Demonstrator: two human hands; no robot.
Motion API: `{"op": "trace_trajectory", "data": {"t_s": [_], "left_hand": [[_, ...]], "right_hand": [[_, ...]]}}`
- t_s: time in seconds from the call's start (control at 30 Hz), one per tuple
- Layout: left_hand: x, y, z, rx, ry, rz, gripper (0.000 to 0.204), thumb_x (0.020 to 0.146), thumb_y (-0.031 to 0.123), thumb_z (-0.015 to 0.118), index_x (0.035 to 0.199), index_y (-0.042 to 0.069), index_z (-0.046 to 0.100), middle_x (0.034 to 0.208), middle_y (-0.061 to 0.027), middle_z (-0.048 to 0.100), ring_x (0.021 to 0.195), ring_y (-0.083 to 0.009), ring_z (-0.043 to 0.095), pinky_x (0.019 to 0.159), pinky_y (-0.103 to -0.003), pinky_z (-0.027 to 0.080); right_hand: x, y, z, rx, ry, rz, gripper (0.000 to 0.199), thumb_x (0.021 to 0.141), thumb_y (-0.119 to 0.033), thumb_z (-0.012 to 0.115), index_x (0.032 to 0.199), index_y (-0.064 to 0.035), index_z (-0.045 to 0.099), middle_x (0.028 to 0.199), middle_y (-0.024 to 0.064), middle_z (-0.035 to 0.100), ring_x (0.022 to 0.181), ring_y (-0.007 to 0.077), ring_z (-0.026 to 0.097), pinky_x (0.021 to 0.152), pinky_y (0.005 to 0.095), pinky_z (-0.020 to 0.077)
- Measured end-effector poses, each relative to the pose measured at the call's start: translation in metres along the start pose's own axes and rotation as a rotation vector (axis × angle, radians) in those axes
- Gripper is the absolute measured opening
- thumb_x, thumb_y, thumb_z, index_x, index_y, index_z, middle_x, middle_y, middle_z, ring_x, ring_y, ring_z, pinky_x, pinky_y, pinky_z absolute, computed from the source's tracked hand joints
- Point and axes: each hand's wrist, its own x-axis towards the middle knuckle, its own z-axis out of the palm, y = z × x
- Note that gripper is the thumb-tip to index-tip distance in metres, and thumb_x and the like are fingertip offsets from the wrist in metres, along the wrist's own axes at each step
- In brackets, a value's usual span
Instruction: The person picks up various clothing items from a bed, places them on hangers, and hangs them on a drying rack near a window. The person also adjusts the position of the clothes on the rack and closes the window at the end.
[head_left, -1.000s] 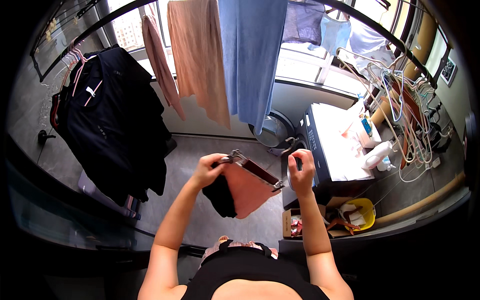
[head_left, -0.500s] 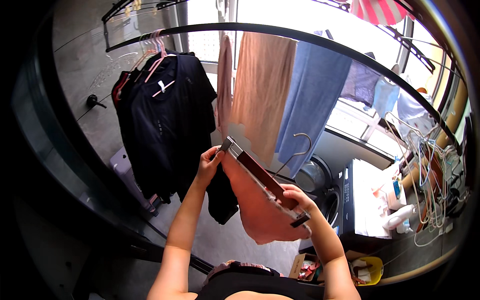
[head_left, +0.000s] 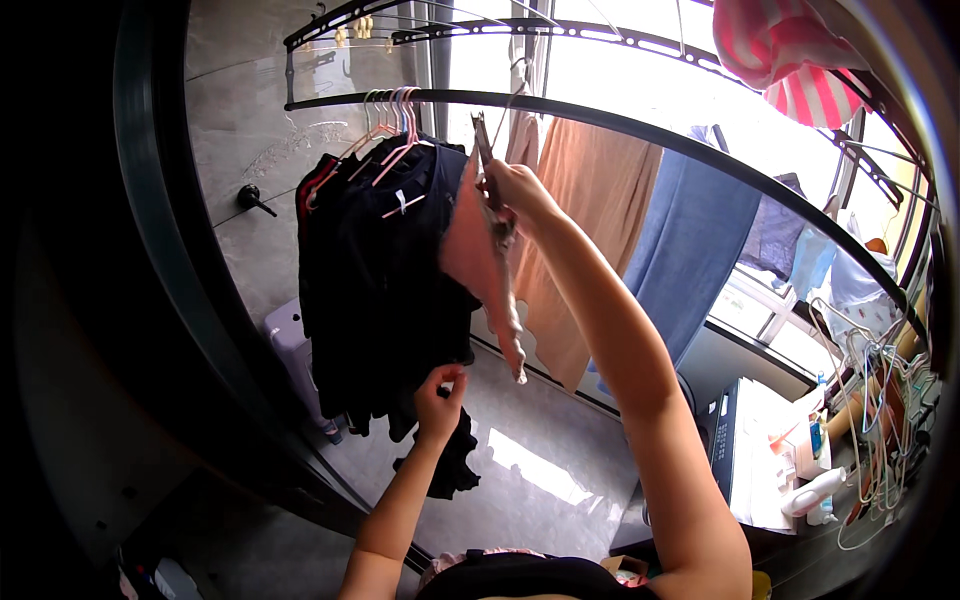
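Note:
My right hand is raised high, closed around the bar of a clip hanger. A salmon-pink cloth with a pale edging hangs from the hanger, seen nearly edge-on. The hanger's wire hook is up at the black clothes rail; whether it rests on the rail I cannot tell. Lower down, my left hand is loosely curled, thumb by the fingertips, with nothing visible in it. It is in front of the lower edge of the dark T-shirts, which hang on pink hangers.
Peach and blue cloths hang behind the rail. A pink-striped cloth hangs at the upper right. Tangled wire hangers are beside a white bottle. A lilac suitcase-like object stands at left.
My right hand has carried the hanger with the pink cloth up and left to the rail, turning it steeply. My left hand has let go of the hanger and dropped lower. The view has shifted.

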Motion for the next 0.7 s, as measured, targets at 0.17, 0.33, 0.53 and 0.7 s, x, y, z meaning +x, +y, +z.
{"op": "trace_trajectory", "data": {"t_s": [0.17, 0.33, 0.53, 0.7], "left_hand": [[-0.013, -0.003, -0.019, -0.038, 0.002, -0.048, 0.011, 0.08, 0.01, 0.061, 0.087, 0.002, 0.063, 0.076, -0.0055, 0.066, 0.07, -0.013, 0.062, 0.063, -0.024, 0.047], [-0.011, -0.002, -0.024, -0.165, 0.058, -0.109, 0.013, 0.083, 0.013, 0.062, 0.084, 0.001, 0.06, 0.067, -0.002, 0.06, 0.061, -0.0083, 0.056, 0.059, -0.021, 0.044], [0.005, -0.01, -0.013, -0.386, 0.069, -0.287, 0.024, 0.091, 0.025, 0.052, 0.088, 0.002, 0.056, 0.069, 0.0012, 0.052, 0.064, -0.0058, 0.046, 0.062, -0.02, 0.038], [0.012, 0.015, 0.022, -0.756, -0.158, -0.546, 0.02, 0.095, 0.023, 0.046, 0.092, 0.004, 0.052, 0.074, 0.0016, 0.049, 0.068, -0.0061, 0.045, 0.066, -0.02, 0.038]], "right_hand": [[0.09, 0.038, 0.023, -0.044, 0.152, 0.106, 0.017, 0.082, -0.02, 0.053, 0.075, -0.0041, 0.054, 0.063, 0.0039, 0.051, 0.052, 0.0126, 0.049, 0.048, 0.0286, 0.043], [0.08, 0.086, 0.03, 0.172, 0.153, 0.046, 0.058, 0.082, -0.033, 0.063, 0.123, 0.0027, 0.045, 0.12, 0.0161, 0.051, 0.111, 0.0261, 0.049, 0.09, 0.0375, 0.0422], [-0.107, 0.177, 0.019, 0.174, -0.05, -0.048, 0.038, 0.094, -0.033, 0.043, 0.118, -0.0046, 0.052, 0.112, 0.0044, 0.057, 0.1, 0.0132, 0.053, 0.085, 0.0268, 0.0409], [-0.236, 0.239, -0.02, -0.281, -0.34, 0.121, 0.029, 0.084, -0.014, 0.061, 0.109, -0.0006, 0.056, 0.103, 0.0035, 0.059, 0.098, 0.0115, 0.05, 0.087, 0.0278, 0.0389]]}}
